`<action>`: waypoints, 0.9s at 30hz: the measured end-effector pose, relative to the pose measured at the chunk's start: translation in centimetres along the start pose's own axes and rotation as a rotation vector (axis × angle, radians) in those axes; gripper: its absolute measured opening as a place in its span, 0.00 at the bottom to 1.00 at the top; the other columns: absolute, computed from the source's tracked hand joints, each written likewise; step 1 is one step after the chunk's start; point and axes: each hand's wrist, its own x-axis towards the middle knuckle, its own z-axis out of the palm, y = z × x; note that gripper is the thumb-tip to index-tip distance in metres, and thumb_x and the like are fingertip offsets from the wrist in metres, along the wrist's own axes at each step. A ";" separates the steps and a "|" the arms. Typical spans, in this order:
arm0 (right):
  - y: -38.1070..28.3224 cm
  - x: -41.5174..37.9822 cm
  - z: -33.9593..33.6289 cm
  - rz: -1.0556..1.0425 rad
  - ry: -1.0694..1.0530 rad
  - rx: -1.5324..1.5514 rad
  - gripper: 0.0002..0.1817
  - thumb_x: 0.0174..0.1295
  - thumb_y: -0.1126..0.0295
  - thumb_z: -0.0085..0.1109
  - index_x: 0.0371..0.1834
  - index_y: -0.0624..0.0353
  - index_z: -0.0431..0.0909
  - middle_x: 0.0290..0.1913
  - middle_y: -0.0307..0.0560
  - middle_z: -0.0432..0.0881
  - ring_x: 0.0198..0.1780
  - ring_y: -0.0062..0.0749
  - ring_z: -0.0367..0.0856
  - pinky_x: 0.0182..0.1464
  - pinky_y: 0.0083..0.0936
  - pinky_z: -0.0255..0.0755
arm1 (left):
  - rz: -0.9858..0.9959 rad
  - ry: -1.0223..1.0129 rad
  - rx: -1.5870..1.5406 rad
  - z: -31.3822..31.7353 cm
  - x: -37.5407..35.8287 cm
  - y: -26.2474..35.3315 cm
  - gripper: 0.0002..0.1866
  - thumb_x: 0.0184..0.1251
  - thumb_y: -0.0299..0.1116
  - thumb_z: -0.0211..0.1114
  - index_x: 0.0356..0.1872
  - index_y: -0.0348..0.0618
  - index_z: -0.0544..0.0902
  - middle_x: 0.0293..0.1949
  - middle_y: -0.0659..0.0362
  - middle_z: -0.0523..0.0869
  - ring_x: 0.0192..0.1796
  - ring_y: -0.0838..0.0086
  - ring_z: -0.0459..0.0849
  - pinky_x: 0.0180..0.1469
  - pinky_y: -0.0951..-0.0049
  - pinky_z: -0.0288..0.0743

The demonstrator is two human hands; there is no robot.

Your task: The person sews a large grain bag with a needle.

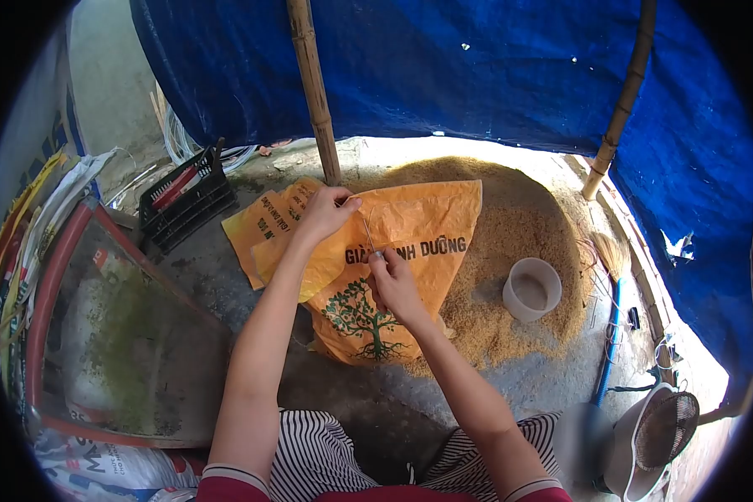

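An orange woven sack (427,217) with dark lettering and a green tree print is held up in front of me. My left hand (330,213) is closed on its top edge, fingers pinched together near the upper left corner. Below and to the right of it, my right hand (393,289) grips a thin, needle-like metal tool (369,234). The tool's tip points up toward my left fingers, against the face of the sack. More orange sacking (259,222) with printed letters lies behind my left forearm.
A pile of yellowish grain or husks (510,226) spreads over the floor, with a white tub (531,289) in it. Bamboo poles (314,92) stand before a blue tarp (477,75). A black crate (188,201), a broom (612,255) and a sieve (665,427) are around.
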 end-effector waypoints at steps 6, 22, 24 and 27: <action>-0.4 0.0 -0.9 0.011 0.032 -0.183 0.13 0.65 0.62 0.47 0.38 0.64 0.71 0.17 0.40 0.70 0.12 0.20 0.65 0.16 0.22 0.58 | -0.078 -0.051 -0.041 -0.2 0.3 -0.4 0.18 0.58 0.44 0.67 0.36 0.36 0.85 0.28 0.53 0.85 0.30 0.71 0.82 0.36 0.70 0.73; -0.4 3.7 -0.5 -0.408 0.389 -0.483 0.12 0.58 0.67 0.61 0.41 0.63 0.79 0.24 0.51 0.80 0.26 0.31 0.80 0.31 0.27 0.71 | -0.016 -0.134 -0.197 -0.9 -0.2 0.3 0.13 0.56 0.33 0.68 0.40 0.37 0.84 0.32 0.56 0.86 0.36 0.75 0.83 0.40 0.74 0.75; -0.8 3.8 0.2 -0.480 0.398 -0.453 0.12 0.58 0.67 0.61 0.42 0.60 0.77 0.24 0.52 0.81 0.27 0.37 0.82 0.31 0.31 0.72 | 0.002 -0.134 -0.184 -0.9 -0.3 0.0 0.13 0.56 0.33 0.68 0.40 0.38 0.84 0.32 0.55 0.86 0.36 0.74 0.84 0.40 0.73 0.75; -1.7 3.1 1.4 -0.565 0.474 -0.826 0.10 0.59 0.65 0.60 0.41 0.54 0.74 0.24 0.52 0.81 0.26 0.45 0.82 0.28 0.36 0.72 | -0.042 -0.102 -0.146 -0.7 -0.2 -0.5 0.13 0.55 0.33 0.69 0.40 0.38 0.84 0.31 0.55 0.87 0.35 0.73 0.84 0.39 0.72 0.76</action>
